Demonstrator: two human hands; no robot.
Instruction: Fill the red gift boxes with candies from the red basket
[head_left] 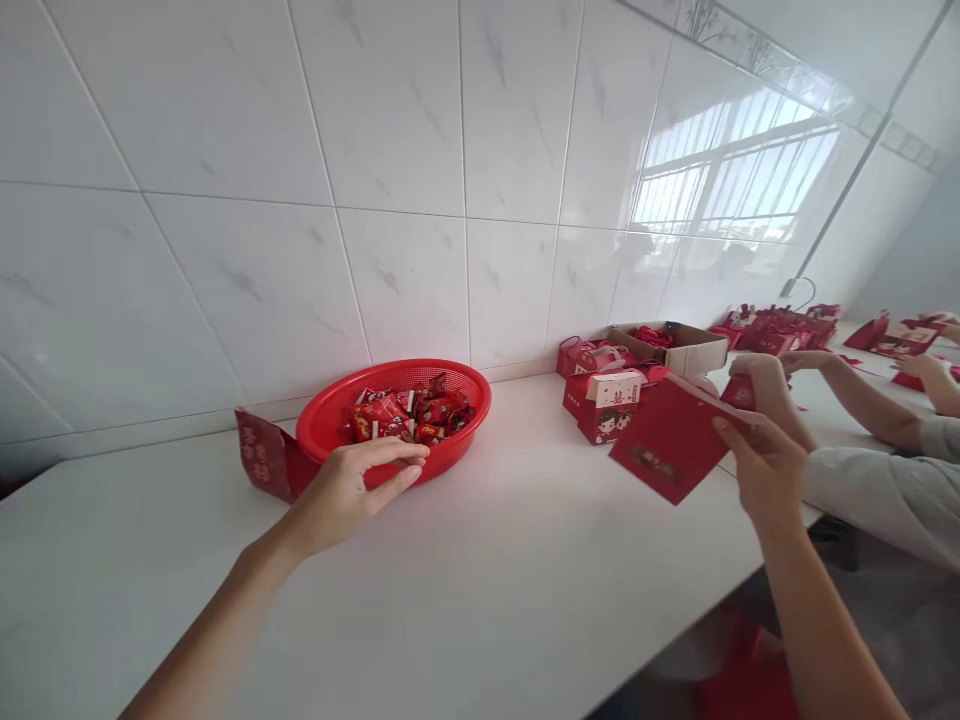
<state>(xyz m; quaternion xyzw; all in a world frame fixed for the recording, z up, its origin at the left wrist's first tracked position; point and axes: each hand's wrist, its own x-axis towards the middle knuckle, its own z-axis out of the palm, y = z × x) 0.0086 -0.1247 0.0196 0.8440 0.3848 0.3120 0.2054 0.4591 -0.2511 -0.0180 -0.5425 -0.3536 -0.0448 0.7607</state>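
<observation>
Two bare hands reach over a white tabletop [480, 590] beside a tiled wall [405, 110]. The left hand [360, 490] is at the near edge of a round red plastic basket [478, 392], its thumb and fingertips drawn close to one another; whether they meet cannot be told, and nothing shows between them. Inside the basket lies a pile of shiny red wrapped packets [380, 412]. Just left of the basket, partly behind its rim, stands a red printed carton [264, 455].

The right hand [769, 470] is clamped on a red gift box [666, 440], thumb on the near face, holding it tilted in the air to the right of the basket. Behind it, decorated red boxes [609, 408] with cartoon figures stand beside an open cardboard box [697, 357] holding something red. Farther right, a co-worker's pale sleeve [874, 490] reaches in, and more red boxes [791, 332] crowd the wall.
</observation>
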